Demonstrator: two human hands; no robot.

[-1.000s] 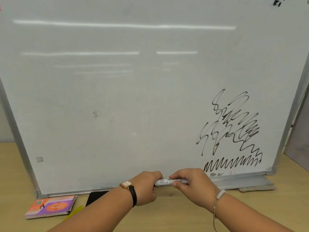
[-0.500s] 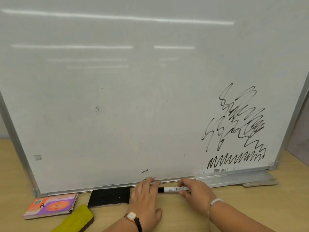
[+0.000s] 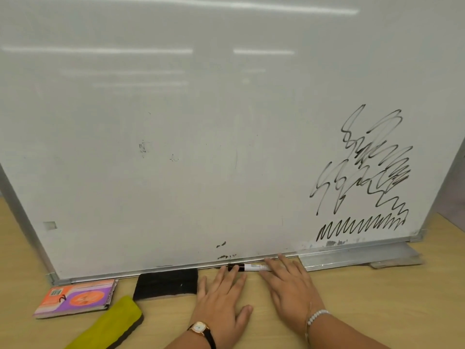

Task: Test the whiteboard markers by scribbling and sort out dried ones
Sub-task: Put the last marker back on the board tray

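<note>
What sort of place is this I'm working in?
Probably an office or classroom: a large whiteboard stands on a wooden table, strip-light reflections cross its top, and a marker, yellow eraser and notebook lie near its foot.

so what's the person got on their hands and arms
Both forearms are bare, with no sleeves in view and no gloves. The left hand has a watch at the wrist: a small gold-toned case with a pale face on a thin black strap. The right hand has a bracelet of small white beads at the wrist.
</note>
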